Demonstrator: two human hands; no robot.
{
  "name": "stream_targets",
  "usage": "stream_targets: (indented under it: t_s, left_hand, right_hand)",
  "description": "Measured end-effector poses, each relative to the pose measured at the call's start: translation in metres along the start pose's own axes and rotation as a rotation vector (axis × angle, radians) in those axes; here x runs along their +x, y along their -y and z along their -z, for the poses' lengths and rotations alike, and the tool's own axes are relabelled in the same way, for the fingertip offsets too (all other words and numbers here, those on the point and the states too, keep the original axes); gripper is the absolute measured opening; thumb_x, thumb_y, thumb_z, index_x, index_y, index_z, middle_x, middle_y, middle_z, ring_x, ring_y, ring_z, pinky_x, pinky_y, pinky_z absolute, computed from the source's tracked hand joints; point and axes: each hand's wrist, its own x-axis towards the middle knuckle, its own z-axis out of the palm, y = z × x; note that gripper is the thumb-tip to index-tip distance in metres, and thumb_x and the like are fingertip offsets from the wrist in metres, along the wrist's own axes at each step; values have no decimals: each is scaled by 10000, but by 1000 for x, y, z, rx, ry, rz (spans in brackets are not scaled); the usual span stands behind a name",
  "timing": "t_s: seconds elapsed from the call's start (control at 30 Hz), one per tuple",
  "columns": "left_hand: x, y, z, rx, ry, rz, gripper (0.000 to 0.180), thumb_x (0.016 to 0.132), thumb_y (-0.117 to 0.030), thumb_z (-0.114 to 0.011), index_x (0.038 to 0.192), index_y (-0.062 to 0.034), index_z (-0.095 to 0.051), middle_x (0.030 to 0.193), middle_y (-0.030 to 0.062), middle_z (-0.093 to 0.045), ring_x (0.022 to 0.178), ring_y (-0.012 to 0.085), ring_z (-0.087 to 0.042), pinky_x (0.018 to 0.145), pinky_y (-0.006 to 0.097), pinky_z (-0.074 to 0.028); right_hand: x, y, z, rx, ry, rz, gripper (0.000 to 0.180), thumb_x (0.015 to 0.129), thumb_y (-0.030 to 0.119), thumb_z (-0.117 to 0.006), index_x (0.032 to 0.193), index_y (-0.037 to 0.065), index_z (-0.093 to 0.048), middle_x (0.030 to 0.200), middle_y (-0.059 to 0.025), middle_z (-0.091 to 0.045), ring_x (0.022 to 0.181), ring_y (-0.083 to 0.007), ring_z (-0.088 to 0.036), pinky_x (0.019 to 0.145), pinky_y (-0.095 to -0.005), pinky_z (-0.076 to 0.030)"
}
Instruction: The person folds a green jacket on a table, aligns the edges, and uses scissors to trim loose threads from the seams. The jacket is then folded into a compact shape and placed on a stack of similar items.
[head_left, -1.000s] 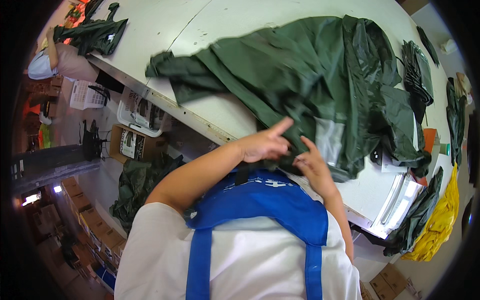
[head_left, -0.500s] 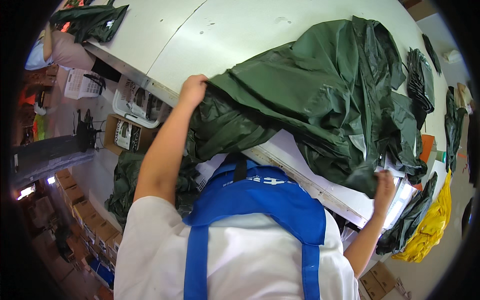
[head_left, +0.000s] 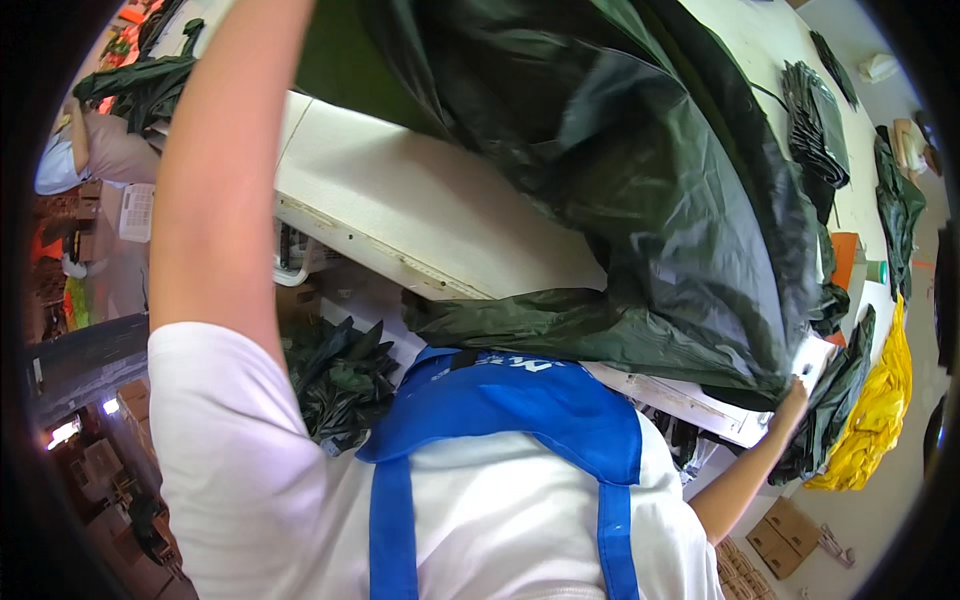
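A large dark green waterproof garment (head_left: 640, 190), its inner side shiny, is lifted and billows over the white table. My left arm (head_left: 225, 180) stretches up past the top edge, so the left hand itself is out of sight. At the table's right end, my right hand (head_left: 797, 393) is closed on the garment's lower right edge; the cloth partly covers its fingers. One long fold of the garment lies along the table's near edge, against my blue apron (head_left: 510, 400).
The white table (head_left: 400, 200) has a hard near edge. Dark green cloth (head_left: 345, 385) is heaped below it at left. Folded dark garments (head_left: 815, 125) lie at right, with yellow cloth (head_left: 868, 400) hanging lower. Another person (head_left: 100, 150) works at far left, beside green cloth.
My left arm has swung up and away, raising the garment's left side off the table, and that hand has left the picture. My right hand has shifted slightly right and down.
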Motion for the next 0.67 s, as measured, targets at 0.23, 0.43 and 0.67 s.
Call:
stream_targets:
  t_s: [0.23, 0.43, 0.67]
  left_hand:
    - [-143, -240, -88, -765, 236, 344, 293, 851, -169, -612, 1123, -60, -600, 1033, 121, -623, 805, 201, -593, 763, 321, -482]
    - [-224, -317, -112, -793, 625, 801, 421, 799, -258, -668, 1139, -28, -576, 1044, 117, -612, 866, 268, -611, 769, 348, -485]
    - [-211, -328, -107, -703, 748, 718, 366, 738, -241, -723, 1046, -74, -618, 1048, 139, -630, 926, 307, -616, 755, 404, -484]
  right_hand:
    - [-13, -88, 38, -1007, -13, -18, 304, 894, 242, -467, 928, -10, -635, 862, -237, -634, 819, -420, -592, 748, -461, -454]
    - [-23, 140, -79, -45, -16, 500, 210, 907, 123, -534, 1071, 2, -585, 997, -70, -640, 864, -187, -603, 771, -308, -467]
    - [-124, 344, -299, -261, 525, 446, 669, 753, 484, -707, 1259, 89, -518, 1026, -158, -681, 990, -275, -652, 850, -400, -488]
